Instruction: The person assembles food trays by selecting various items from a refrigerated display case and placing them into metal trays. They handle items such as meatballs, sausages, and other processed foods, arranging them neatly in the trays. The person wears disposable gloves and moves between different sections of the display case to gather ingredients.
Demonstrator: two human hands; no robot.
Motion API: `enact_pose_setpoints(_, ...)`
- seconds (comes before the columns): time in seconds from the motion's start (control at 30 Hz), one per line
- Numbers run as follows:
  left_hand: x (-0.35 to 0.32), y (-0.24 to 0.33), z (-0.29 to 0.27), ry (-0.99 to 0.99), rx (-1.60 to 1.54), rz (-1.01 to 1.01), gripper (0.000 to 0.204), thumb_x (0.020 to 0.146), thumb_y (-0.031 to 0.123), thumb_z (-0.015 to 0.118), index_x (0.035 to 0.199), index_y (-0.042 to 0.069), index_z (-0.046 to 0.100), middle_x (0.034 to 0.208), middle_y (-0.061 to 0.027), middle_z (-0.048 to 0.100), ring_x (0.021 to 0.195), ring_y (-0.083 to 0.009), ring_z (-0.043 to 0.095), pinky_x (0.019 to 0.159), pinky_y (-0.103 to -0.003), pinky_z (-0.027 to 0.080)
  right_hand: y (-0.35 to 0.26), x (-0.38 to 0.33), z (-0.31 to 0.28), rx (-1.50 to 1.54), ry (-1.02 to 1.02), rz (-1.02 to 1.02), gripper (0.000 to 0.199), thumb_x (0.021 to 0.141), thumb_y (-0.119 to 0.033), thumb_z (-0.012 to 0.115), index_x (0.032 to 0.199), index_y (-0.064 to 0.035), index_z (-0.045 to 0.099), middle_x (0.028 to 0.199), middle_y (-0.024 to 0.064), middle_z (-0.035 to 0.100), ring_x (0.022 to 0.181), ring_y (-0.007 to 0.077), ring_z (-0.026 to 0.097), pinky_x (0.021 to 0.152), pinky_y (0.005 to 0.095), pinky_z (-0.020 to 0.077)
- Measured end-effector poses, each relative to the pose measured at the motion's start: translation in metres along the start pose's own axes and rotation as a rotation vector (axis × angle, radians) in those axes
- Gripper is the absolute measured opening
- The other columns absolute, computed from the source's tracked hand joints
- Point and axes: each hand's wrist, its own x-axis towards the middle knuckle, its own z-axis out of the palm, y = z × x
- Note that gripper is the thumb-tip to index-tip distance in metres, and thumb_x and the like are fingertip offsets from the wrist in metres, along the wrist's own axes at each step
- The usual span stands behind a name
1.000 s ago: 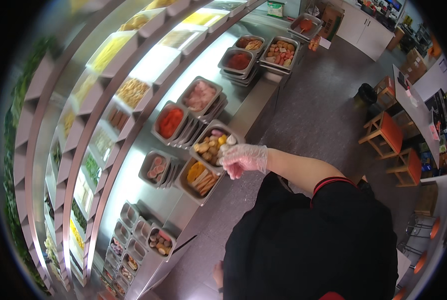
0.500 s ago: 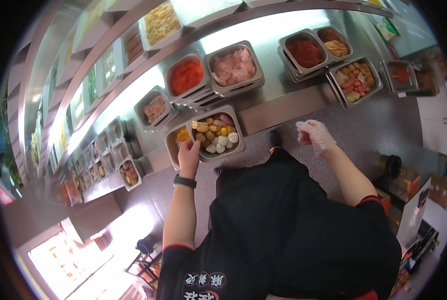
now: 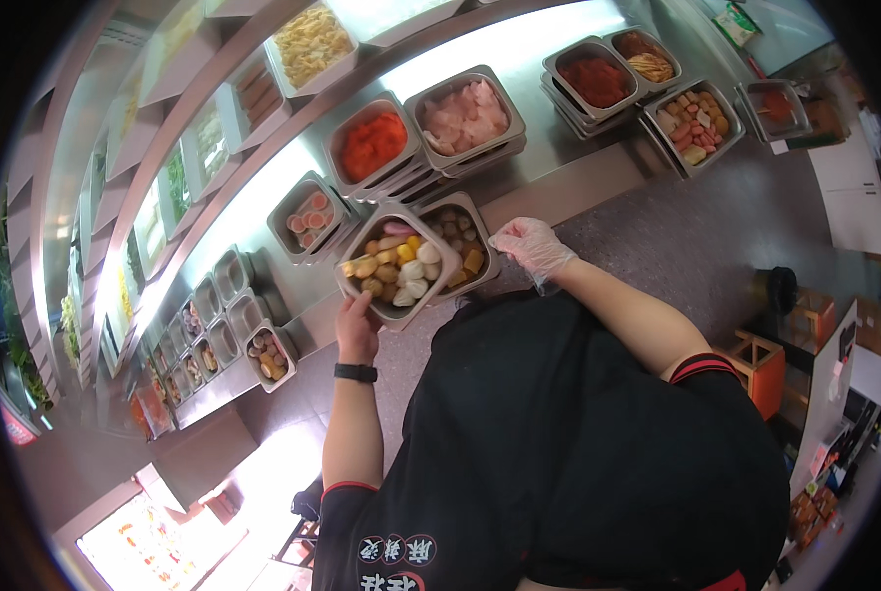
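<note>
Head view: your bare left hand [image 3: 358,330], with a black band [image 3: 356,372] round its wrist, pinches the lower-left rim of a rectangular stainless-steel pan [image 3: 389,313], fingertips at the metal edge. That pan is in front of you, left of centre, at the near edge of the brushed-steel counter [image 3: 529,194]. Inside it you have white pleated balls [image 3: 414,279], tan and brown balls and bright yellow pieces [image 3: 406,252], with the white ones toward your right.

Your right hand [image 3: 533,246], in a clear plastic glove, has its fingers curled and bunched together at the right rim of a second steel pan [image 3: 490,258] holding brown balls [image 3: 454,229] and orange-yellow chunks [image 3: 473,261]. You cannot tell from this angle whether the fingers clamp that rim or merely touch it. The first pan overlaps the left part of the second; whether it rests on it is hidden.

Beyond your hands stand a stacked steel pan of bright orange-red food [image 3: 372,144], just beside another of pale pink slices [image 3: 468,115]. To their left is a smaller pan of round pink-and-white slices [image 3: 312,219]. Your black short-sleeved shirt with red trim [image 3: 598,424] fills the lower middle.
</note>
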Motion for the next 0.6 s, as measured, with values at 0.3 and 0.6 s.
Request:
enact_pose_setpoints(0.3,0.002,-0.001,-0.146,0.099,-0.046,-0.025,0.026,0.104,0.013,0.062,0.127,0.001,0.062,0.118,-0.0099,0.072,0.099,-0.0256,0.075,0.083,-0.040,0.065,0.007,-0.008,0.043,-0.429,0.186,-0.096,0.042,0.085,-0.035,0.077,0.111,-0.0034,0.069,0.104,0.0154,0.072,0.097,0.0328,0.069,0.090,0.0406,0.0543)
enact_pose_setpoints(0.6,0.001,-0.007,-0.224,0.141,-0.060,-0.051,0.012,0.102,0.011,0.063,0.113,0.005,0.063,0.102,-0.0053,0.071,0.085,-0.0197,0.073,0.072,-0.035,0.064,0.004,0.004,0.063,-0.512,0.263,-0.061,0.045,0.086,-0.034,0.073,0.118,-0.0035,0.067,0.110,0.0188,0.074,0.105,0.0359,0.071,0.095,0.0424,0.0547)
